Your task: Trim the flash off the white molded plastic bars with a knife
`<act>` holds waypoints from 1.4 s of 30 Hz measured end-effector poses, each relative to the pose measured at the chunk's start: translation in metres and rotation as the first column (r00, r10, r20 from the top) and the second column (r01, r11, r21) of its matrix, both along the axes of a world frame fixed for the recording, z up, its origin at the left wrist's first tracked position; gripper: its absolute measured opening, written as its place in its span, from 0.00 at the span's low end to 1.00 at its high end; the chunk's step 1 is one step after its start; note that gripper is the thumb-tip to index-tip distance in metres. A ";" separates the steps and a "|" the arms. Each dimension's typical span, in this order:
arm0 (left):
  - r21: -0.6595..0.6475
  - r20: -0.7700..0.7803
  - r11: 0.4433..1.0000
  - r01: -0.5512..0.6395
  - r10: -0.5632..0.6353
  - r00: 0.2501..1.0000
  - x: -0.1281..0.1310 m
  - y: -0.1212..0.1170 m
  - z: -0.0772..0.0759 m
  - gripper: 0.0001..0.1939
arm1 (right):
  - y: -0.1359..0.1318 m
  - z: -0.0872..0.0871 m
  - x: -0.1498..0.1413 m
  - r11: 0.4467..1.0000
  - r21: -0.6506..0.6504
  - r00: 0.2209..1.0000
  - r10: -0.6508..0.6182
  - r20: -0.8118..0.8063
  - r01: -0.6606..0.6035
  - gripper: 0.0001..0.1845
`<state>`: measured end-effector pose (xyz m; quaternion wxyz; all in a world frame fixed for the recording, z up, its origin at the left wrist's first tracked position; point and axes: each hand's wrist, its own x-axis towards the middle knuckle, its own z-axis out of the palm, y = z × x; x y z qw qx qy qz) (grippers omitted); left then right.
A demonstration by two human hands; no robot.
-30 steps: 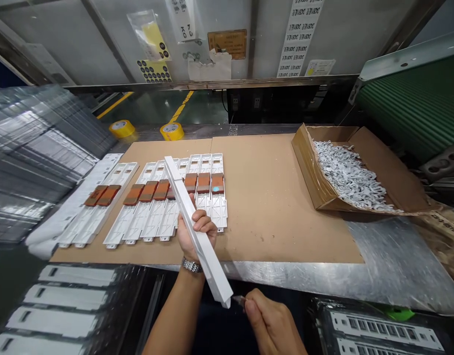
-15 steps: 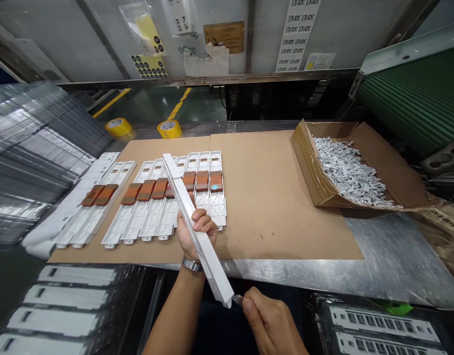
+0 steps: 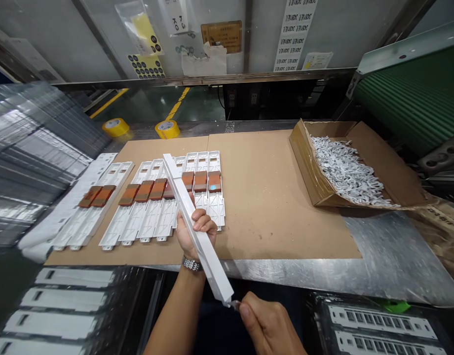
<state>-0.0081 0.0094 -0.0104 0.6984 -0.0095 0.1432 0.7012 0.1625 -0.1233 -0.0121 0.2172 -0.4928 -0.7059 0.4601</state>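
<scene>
My left hand, with a metal watch on the wrist, is closed round the middle of a long white plastic strip. The strip slants from the upper left down towards me. At its near end, my right hand grips a small tool with a shiny metal blade-like tip. That tip touches or nearly touches the strip's end corner; its handle is hidden in my fist. Behind my left hand, a row of white plastic panels lies on the board, with reddish-brown blocks across them.
Brown cardboard covers the metal bench. A carton of small white pieces stands at right. Two yellow tape rolls lie at the back. White parts are stacked lower left, slotted ones lower right.
The tool tip has shifted slightly at the strip's near end, with my right hand moving a little down and left. My left hand and the strip stay nearly still.
</scene>
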 end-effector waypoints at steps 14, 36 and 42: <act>-0.259 -0.335 0.964 -0.066 -0.026 0.942 -0.009 -0.019 0.017 0.16 | 0.005 0.001 0.031 0.874 0.150 0.872 -0.416 -0.258 0.461 0.18; -0.232 -0.763 0.948 -0.216 -0.040 0.645 0.010 -0.034 0.035 0.25 | 0.022 -0.014 0.020 0.657 0.661 0.842 -0.535 0.070 0.362 0.18; -0.264 -0.757 0.934 -0.242 -0.045 0.652 0.013 -0.034 0.042 0.24 | 0.023 -0.013 0.022 0.632 0.701 0.839 -0.537 0.089 0.330 0.17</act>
